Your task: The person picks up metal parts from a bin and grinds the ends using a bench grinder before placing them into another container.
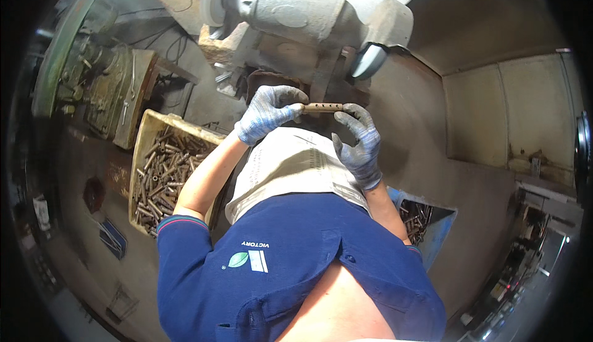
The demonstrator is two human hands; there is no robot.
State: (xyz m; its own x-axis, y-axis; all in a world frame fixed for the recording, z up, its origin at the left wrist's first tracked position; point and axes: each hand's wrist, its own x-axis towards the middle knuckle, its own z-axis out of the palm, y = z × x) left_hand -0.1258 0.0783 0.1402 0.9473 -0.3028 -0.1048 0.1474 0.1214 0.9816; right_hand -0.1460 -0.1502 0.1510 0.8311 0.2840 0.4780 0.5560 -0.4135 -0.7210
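Note:
Between my two gloved hands is a short brown metal tube [323,107] with a row of several dark holes along its side, held level above my lap. My left hand [269,113], in a blue and grey work glove, pinches the tube's left end between thumb and fingers. The fingers of my right hand [360,141] are bent around the tube's right end, with the thumb apart below. Just beyond the tube stands a bench grinder [302,15] with a wheel [370,60] at its right end.
To my left a yellowish bin [141,157] holds many similar metal tubes [164,178]. A blue bin [441,225] with more tubes sits by my right forearm. A green machine [102,89] stands at the far left; metal panels [506,113] line the right side. A pale apron [290,163] covers my lap.

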